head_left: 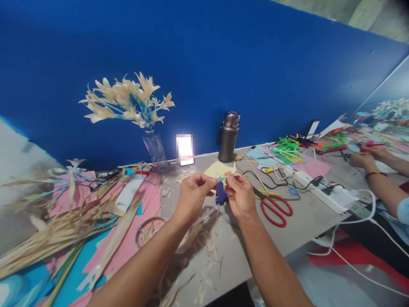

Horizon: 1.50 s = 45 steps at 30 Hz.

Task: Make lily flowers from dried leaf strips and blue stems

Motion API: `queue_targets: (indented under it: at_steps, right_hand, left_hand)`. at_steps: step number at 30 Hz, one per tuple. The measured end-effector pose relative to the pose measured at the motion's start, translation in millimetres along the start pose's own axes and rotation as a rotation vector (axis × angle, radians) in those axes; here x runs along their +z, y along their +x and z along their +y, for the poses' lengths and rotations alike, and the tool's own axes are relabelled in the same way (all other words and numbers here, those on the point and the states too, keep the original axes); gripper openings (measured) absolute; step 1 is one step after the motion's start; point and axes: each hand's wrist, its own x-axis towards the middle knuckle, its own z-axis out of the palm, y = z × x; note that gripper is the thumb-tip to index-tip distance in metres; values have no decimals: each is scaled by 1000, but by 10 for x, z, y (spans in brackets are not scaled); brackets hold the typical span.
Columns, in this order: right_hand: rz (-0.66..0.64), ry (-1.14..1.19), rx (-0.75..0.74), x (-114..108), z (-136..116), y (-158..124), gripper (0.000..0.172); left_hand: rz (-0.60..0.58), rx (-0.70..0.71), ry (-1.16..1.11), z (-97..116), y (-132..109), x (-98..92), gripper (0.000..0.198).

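My left hand [195,191] is closed, with thumb and forefinger pinching a thin light-blue stem [220,179]. My right hand [240,192] pinches the stem's other end, where a small pale husk flower [234,169] pokes up past the fingertips; the fingers hide much of it. Below and between the hands is a blue glue gun [220,192], partly covered by them. Red-handled scissors [277,209] lie just right of my right hand. Behind the hands there is a yellow sheet of paper [214,169].
Dried husks [60,221] and pink paper [150,192] spread over the left side. Farther back stand a glass vase [154,149] of husk flowers, a phone [185,149] and a dark flask [228,138]. A power strip [319,192] with cables lies right; another person's arms [380,170] are beyond.
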Motion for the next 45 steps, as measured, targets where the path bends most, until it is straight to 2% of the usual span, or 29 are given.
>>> queue_targets:
  at_steps: [5, 7, 9, 11, 13, 20, 24, 28, 31, 37, 40, 42, 45]
  right_hand:
    - [-77, -17, 12, -59, 4, 2, 32]
    - [-121, -25, 16, -77, 1, 1, 33]
    - [-164, -16, 34, -87, -5, 2, 34]
    - [-194, 13, 69, -87, -16, 3, 34]
    - [-209, 57, 103, -79, -33, 4, 33]
    - [-179, 110, 218, -2, -80, -39, 39]
    - [-151, 104, 190, 32, -39, -64, 41]
    - [-87, 116, 166, 8, -4, -35, 35]
    - [-64, 145, 166, -29, -7, -1, 33]
    - [-103, 66, 103, -45, -57, 15, 35]
    - [-162, 25, 92, -41, -70, -1, 37]
    - [-203, 6, 115, -39, -68, -15, 38]
    - [-235, -16, 136, -33, -53, -37, 39]
  left_hand:
    - [-157, -348, -240, 32, 64, -52, 23]
    - [-213, -410, -295, 23, 81, -58, 26]
    - [-227, -387, -325, 4, 86, -50, 27]
    - [-182, -265, -309, -16, 76, -29, 26]
    - [-100, -74, -225, -29, 54, -3, 22]
    - [133, 568, 260, -83, -13, 4, 8]
    - [132, 848, 498, -186, 0, -28, 12]
    - [82, 961, 540, -245, 15, -23, 13]
    - [-3, 874, 470, -203, -10, 3, 13]
    - [-131, 304, 179, 4, -127, -10, 8]
    - [-206, 150, 80, 70, -170, -72, 15]
    - [-218, 34, -42, 78, -182, -115, 25]
    - [-224, -159, -212, 58, -185, -167, 27]
